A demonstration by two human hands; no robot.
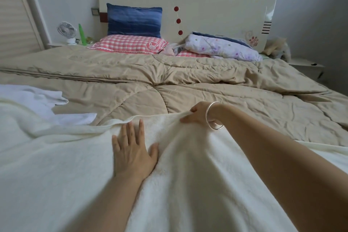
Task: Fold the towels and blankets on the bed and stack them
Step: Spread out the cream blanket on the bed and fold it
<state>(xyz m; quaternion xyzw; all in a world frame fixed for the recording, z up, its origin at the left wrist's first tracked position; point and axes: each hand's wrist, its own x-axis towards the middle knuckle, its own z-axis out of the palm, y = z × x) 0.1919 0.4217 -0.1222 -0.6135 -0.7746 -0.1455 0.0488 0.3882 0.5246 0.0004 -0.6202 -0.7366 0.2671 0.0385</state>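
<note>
A large cream fleece blanket (188, 184) lies spread over the near part of the bed, on a tan quilted comforter (169, 84). The left hand (132, 151) presses flat on it with straight fingers. The right hand (197, 114), fingers curled, pinches the blanket's far edge. A white towel (37, 100) lies at the left.

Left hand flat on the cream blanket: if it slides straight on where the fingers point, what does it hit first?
The left hand would cross the far edge of the cream blanket just ahead, then meet the tan quilt. Nothing else seems to lie in that line; depth is unclear.
</note>
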